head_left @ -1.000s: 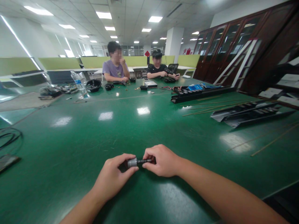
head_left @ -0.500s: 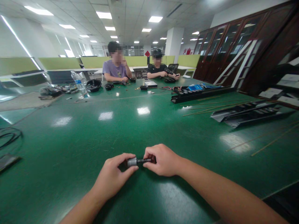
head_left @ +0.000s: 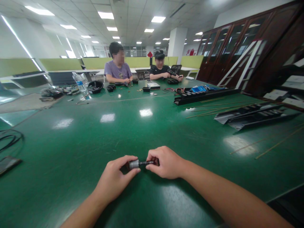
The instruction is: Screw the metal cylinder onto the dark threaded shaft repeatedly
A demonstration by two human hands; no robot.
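A small metal part lies sideways between my hands, low over the green table. It has a silver-grey cylinder at the left and a thin dark stepped shaft running right. My left hand grips the cylinder, thumb at the near side and fingers at the far side. Thumb and fingers of my right hand close around the shaft's right end, which they partly hide. Whether the part touches the tabletop, I cannot tell.
Across the table sit two people. A black tray with blue pieces, thin rods and metal channels lie to the right. A water bottle stands back left; black cable lies at the left edge.
My hands and the metal part have hardly moved. Across the table, the person in purple has lowered a raised hand to the tabletop.
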